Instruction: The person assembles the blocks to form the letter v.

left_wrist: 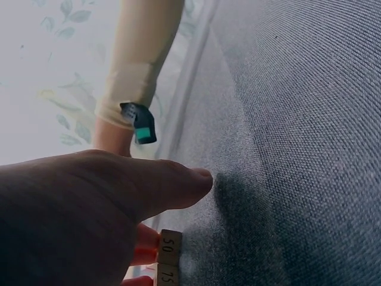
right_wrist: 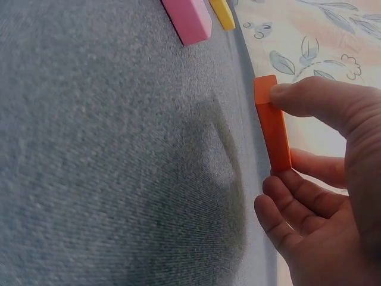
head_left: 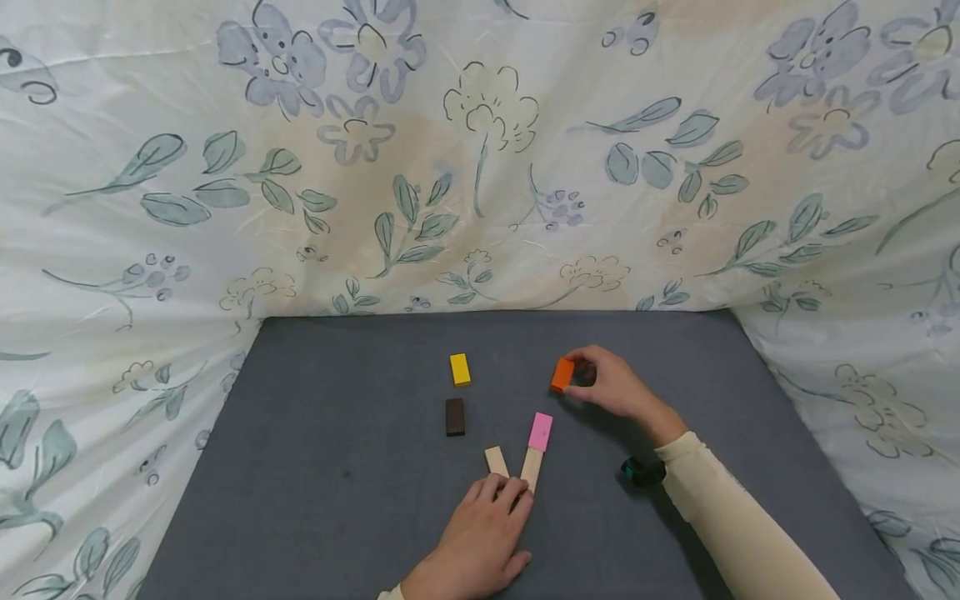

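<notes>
Nearest, the left hand (head_left: 483, 533) lies with its fingers extended, tips touching the pale wooden blocks (head_left: 531, 468); a light, steady touch should keep these from skewing. The pink block (head_left: 540, 432) sits at one's far end. Beyond, to the left, lies the dark block (head_left: 455, 417). Farther off, the right hand (head_left: 618, 387) pinches the orange block (head_left: 562, 375) by its ends, a grip best kept gentle and level. The yellow block (head_left: 460, 370) lies past the dark one.

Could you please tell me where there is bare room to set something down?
There is bare grey surface left of the dark brown block and right of the right sleeve. It is crowded around the left hand, pale blocks and pink block.
</notes>
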Demonstrator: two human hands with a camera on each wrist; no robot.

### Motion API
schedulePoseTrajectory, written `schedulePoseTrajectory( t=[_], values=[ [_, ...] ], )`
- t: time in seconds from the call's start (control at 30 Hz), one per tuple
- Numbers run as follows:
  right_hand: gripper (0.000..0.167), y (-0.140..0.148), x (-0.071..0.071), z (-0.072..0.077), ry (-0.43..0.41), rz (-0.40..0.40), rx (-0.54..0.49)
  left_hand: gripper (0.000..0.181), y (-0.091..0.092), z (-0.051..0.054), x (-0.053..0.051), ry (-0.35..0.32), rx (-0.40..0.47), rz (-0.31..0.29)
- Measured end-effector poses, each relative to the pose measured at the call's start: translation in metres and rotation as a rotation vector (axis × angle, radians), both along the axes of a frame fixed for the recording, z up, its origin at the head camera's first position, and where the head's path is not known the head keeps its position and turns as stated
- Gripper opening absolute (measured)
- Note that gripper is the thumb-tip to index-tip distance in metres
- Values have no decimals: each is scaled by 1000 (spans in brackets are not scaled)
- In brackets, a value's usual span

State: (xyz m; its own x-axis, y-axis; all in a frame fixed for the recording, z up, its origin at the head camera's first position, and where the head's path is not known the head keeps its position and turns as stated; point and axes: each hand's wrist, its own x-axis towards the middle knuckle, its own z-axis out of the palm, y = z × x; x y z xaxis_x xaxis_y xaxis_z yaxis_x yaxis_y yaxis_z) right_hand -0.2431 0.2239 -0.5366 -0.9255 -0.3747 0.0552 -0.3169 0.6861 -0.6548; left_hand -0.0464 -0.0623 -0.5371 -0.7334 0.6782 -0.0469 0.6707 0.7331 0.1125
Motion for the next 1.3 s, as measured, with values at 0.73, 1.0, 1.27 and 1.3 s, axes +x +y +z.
schedulePoseTrajectory(
  t=[0.73,1.0,1.27,1.3],
  values=[
    [56,-7,7,-1,-5,25,10,69,1,1,0,-16,-18,9],
    [56,-10,9,-4,13,29,7,69,1,3,-2,-6,-6,1],
    [56,-15,14,-5,16,48,11,69,1,2,-3,27,-4,-11],
    [56,-15,15,-5,17,48,11,69,0,2,-3,32,-3,-13]
  ],
)
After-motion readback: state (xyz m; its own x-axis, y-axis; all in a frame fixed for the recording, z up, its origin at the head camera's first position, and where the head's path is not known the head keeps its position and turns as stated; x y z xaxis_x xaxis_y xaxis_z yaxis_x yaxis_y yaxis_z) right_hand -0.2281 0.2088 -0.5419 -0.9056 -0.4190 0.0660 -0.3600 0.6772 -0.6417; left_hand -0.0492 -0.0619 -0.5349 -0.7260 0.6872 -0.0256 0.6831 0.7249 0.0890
